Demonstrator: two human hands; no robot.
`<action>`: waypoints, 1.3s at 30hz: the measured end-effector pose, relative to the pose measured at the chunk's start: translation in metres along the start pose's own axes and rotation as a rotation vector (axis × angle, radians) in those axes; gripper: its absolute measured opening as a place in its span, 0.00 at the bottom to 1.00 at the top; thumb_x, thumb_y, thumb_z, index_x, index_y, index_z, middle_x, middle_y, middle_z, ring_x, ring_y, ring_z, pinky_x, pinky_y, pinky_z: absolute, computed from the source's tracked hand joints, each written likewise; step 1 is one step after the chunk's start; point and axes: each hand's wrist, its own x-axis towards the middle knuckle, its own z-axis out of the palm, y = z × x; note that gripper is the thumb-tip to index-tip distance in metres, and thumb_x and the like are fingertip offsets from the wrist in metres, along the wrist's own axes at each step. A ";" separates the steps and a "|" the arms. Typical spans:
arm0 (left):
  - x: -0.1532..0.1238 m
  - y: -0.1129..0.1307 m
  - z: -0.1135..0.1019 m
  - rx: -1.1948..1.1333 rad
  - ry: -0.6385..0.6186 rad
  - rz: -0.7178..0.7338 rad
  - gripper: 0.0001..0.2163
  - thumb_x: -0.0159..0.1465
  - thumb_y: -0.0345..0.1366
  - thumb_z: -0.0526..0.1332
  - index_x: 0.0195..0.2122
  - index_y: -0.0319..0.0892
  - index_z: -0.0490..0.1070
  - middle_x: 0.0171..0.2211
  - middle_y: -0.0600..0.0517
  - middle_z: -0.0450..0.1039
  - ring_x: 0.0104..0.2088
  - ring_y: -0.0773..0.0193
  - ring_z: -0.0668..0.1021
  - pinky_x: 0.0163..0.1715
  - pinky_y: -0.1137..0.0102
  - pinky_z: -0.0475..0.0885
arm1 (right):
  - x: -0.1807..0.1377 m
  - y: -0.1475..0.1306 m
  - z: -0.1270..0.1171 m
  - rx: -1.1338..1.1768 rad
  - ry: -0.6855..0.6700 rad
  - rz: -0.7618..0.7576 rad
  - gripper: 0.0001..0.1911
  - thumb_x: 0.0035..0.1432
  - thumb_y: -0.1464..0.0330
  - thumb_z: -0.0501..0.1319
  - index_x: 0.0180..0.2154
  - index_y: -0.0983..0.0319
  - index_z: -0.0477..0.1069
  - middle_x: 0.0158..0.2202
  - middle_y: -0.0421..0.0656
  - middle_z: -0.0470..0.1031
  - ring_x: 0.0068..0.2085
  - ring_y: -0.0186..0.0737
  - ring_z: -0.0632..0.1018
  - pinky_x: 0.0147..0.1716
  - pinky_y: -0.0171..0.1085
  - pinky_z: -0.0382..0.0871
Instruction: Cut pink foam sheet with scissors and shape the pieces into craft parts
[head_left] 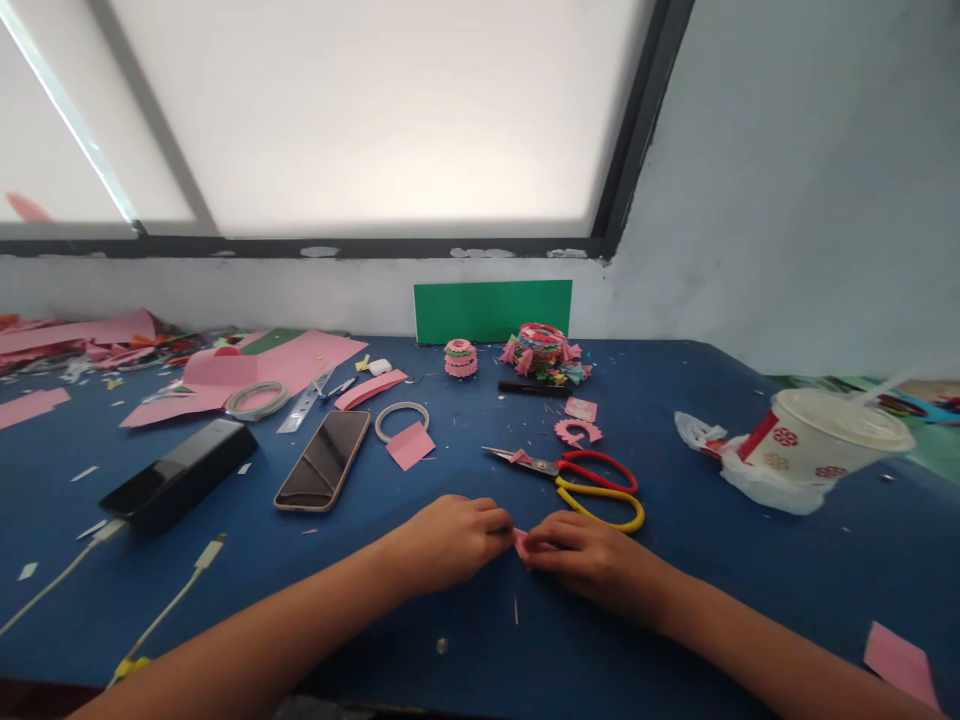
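Note:
A small piece of pink paper (520, 544) is pinched between my hands above the blue table, mostly hidden by the fingers. My left hand (454, 545) is closed at its left end. On the other side, my right hand (600, 560) has its fingers closed over the paper. Just behind the right hand lie scissors (596, 482) with red and yellow handles, their blades pointing left and a pink scrap on them. Beyond them is a curved pink paper strip with a toothed edge (578, 432). A thin pink sliver (516, 610) lies in front of my hands.
A phone (322, 462), a black box-shaped device (180, 475) and a white cable (176, 600) lie left. Tape rolls (257, 400) and pink sheets (300, 360) are behind. Layered paper rings (460, 358) stand before a green board (493, 311). A tilted cup (817, 440) sits right.

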 end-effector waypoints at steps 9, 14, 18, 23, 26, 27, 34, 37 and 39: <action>0.000 0.007 -0.001 0.036 0.005 0.009 0.08 0.63 0.29 0.55 0.41 0.37 0.70 0.38 0.48 0.73 0.38 0.61 0.73 0.33 0.69 0.68 | -0.001 0.001 0.002 -0.024 0.006 0.015 0.10 0.61 0.76 0.52 0.40 0.64 0.71 0.37 0.47 0.75 0.37 0.36 0.74 0.36 0.35 0.70; 0.005 0.018 -0.003 0.087 -0.055 -0.016 0.04 0.60 0.28 0.57 0.34 0.36 0.71 0.34 0.47 0.72 0.34 0.59 0.72 0.28 0.68 0.66 | -0.002 -0.002 0.000 -0.072 -0.029 0.036 0.13 0.61 0.76 0.50 0.43 0.64 0.70 0.41 0.50 0.75 0.42 0.40 0.73 0.39 0.39 0.70; 0.010 0.021 -0.003 0.084 -0.067 -0.036 0.04 0.58 0.28 0.57 0.32 0.36 0.71 0.32 0.46 0.72 0.33 0.59 0.72 0.27 0.67 0.65 | -0.001 -0.007 -0.003 -0.170 -0.122 0.039 0.14 0.62 0.75 0.49 0.45 0.63 0.69 0.43 0.48 0.75 0.45 0.42 0.72 0.41 0.42 0.68; 0.009 0.018 -0.004 0.011 -0.043 -0.092 0.07 0.57 0.28 0.56 0.35 0.36 0.72 0.32 0.45 0.74 0.34 0.58 0.74 0.30 0.67 0.67 | -0.005 -0.013 -0.011 -0.187 -0.187 0.140 0.13 0.59 0.73 0.52 0.44 0.61 0.70 0.43 0.45 0.75 0.43 0.42 0.72 0.41 0.43 0.64; 0.007 0.016 -0.006 -0.025 -0.032 -0.115 0.11 0.58 0.27 0.54 0.41 0.35 0.71 0.33 0.45 0.75 0.35 0.58 0.75 0.33 0.67 0.69 | -0.015 -0.013 -0.014 -0.178 -0.138 0.162 0.12 0.58 0.73 0.53 0.41 0.61 0.71 0.42 0.45 0.76 0.42 0.43 0.73 0.41 0.43 0.63; 0.006 0.015 -0.006 -0.035 -0.026 -0.119 0.12 0.58 0.27 0.54 0.42 0.35 0.70 0.33 0.45 0.76 0.35 0.58 0.75 0.33 0.67 0.69 | -0.018 -0.013 -0.015 -0.179 -0.121 0.164 0.12 0.58 0.72 0.53 0.40 0.61 0.72 0.41 0.45 0.77 0.42 0.43 0.73 0.41 0.43 0.64; 0.006 0.017 -0.009 -0.042 -0.039 -0.131 0.12 0.57 0.27 0.54 0.41 0.34 0.71 0.33 0.43 0.76 0.36 0.56 0.76 0.36 0.65 0.70 | -0.033 -0.014 -0.022 -0.216 -0.039 0.141 0.12 0.59 0.71 0.53 0.40 0.61 0.74 0.39 0.46 0.78 0.41 0.42 0.75 0.41 0.42 0.66; 0.010 0.021 -0.013 -0.054 -0.067 -0.158 0.11 0.56 0.28 0.55 0.39 0.34 0.72 0.31 0.43 0.76 0.34 0.56 0.76 0.33 0.65 0.70 | -0.037 -0.012 -0.025 -0.199 -0.033 0.156 0.12 0.60 0.71 0.52 0.39 0.61 0.74 0.38 0.45 0.79 0.40 0.42 0.75 0.41 0.42 0.67; 0.015 0.023 -0.016 -0.098 -0.088 -0.235 0.09 0.57 0.30 0.55 0.33 0.35 0.73 0.28 0.43 0.75 0.32 0.56 0.76 0.32 0.66 0.69 | -0.038 -0.011 -0.027 -0.162 -0.048 0.191 0.11 0.60 0.71 0.53 0.38 0.61 0.74 0.39 0.44 0.78 0.41 0.42 0.74 0.41 0.42 0.67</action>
